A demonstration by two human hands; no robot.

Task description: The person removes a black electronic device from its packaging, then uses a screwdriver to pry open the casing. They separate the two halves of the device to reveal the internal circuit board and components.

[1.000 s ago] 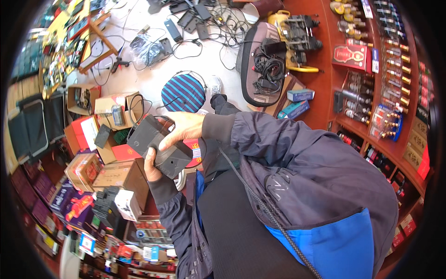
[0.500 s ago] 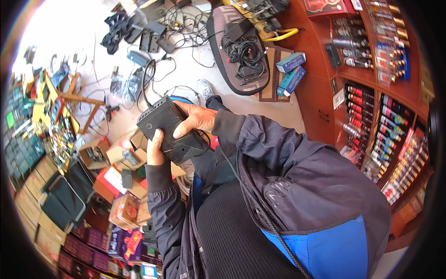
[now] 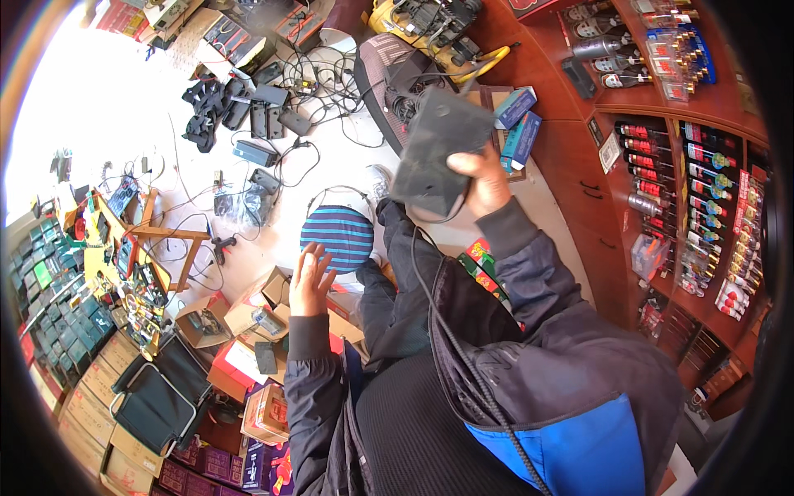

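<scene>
My right hand [image 3: 486, 183] grips a large black power adapter [image 3: 438, 145] by its near right edge, with the thumb across its flat face. The adapter is slightly blurred and held up in front of the mesh chair seat [image 3: 382, 74]. A thin dark cord shows at its lower edge. My left hand [image 3: 309, 283] is apart from it and holds nothing, its fingers raised and spread. Behind that hand is a round seat with blue and dark stripes [image 3: 337, 234].
Tangled black cables and several adapters [image 3: 266, 121] lie on the pale floor to the far left. Blue boxes [image 3: 520, 140] stand by the red-brown cabinet, beside shelves of bottles [image 3: 648, 174]. Open cartons [image 3: 204, 321] and a folded black chair [image 3: 161, 395] are at the left.
My right hand has carried the adapter to the right, away from my left hand. The left hand has let go of it and opened. The view has shifted, uncovering the striped seat.
</scene>
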